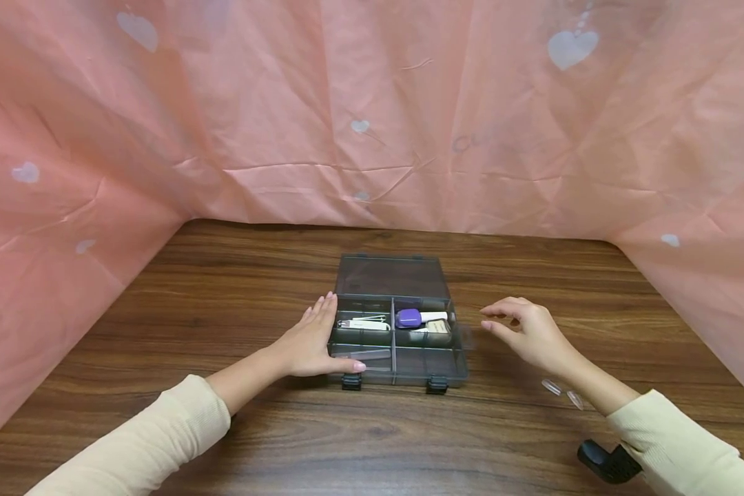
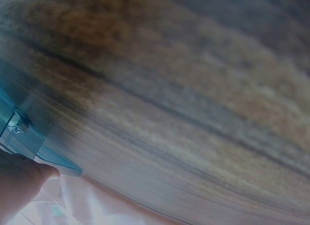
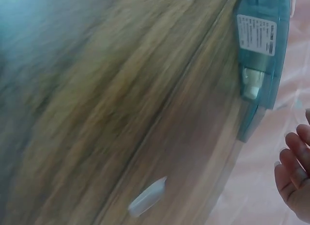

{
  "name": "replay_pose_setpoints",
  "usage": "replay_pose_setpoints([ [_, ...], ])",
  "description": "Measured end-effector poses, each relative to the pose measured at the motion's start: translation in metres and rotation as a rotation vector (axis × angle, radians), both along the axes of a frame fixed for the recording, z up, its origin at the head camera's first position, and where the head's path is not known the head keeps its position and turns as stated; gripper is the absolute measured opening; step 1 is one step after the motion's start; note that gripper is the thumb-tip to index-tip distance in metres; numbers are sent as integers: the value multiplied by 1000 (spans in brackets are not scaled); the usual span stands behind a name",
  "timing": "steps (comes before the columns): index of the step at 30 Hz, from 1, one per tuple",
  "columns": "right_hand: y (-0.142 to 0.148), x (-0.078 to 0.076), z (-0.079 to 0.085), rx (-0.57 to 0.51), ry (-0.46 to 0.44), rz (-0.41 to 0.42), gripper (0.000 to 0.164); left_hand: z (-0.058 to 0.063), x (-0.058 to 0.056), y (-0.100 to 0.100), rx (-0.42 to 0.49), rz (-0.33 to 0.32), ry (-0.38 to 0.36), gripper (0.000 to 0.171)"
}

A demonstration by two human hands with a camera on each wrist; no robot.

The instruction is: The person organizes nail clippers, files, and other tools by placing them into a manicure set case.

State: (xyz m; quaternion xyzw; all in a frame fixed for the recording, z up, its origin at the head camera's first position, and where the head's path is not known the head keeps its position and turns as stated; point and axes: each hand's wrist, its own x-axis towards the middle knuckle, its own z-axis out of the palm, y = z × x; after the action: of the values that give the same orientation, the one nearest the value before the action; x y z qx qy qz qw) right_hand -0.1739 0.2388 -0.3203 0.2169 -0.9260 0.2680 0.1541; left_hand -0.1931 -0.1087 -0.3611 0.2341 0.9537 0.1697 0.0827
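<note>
A smoky clear compartment box (image 1: 393,377) sits on the table with its lid (image 1: 392,275) laid back. My left hand (image 1: 313,341) rests against the box's left side, fingers straight and thumb over the front edge. Nail clippers (image 1: 370,324) lie in a left compartment. Across the divider are a purple nail polish bottle (image 1: 408,317) and a pale polish bottle (image 1: 437,326). A flat clear strip (image 1: 370,355) lies in the front left compartment. To the right of the box, my right hand (image 1: 530,333) hovers with loosely bent fingers, nothing visible in it.
Two small clear curved pieces, like nail tips (image 1: 550,387), lie on the wooden table (image 1: 273,441) below my right wrist. A black object (image 1: 607,463) shows beside the right sleeve. Pink cloth (image 1: 273,138) with hearts surrounds the back and sides. The box's side bears a white label (image 3: 256,35).
</note>
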Motion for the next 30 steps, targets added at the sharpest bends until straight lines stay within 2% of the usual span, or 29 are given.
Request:
replay_pose_setpoints([
  [7,19,9,-5,15,43,-40,18,1,0,1,0,-5,5,124],
  [12,33,19,-10,-12,50,-82,19,2,0,1,0,-5,3,124],
  [22,60,33,-24,-5,2,-147,22,3,1,0,5,-5,-6,123],
  [30,69,45,-38,26,-100,-178,23,1,0,0,13,-8,-4,123],
])
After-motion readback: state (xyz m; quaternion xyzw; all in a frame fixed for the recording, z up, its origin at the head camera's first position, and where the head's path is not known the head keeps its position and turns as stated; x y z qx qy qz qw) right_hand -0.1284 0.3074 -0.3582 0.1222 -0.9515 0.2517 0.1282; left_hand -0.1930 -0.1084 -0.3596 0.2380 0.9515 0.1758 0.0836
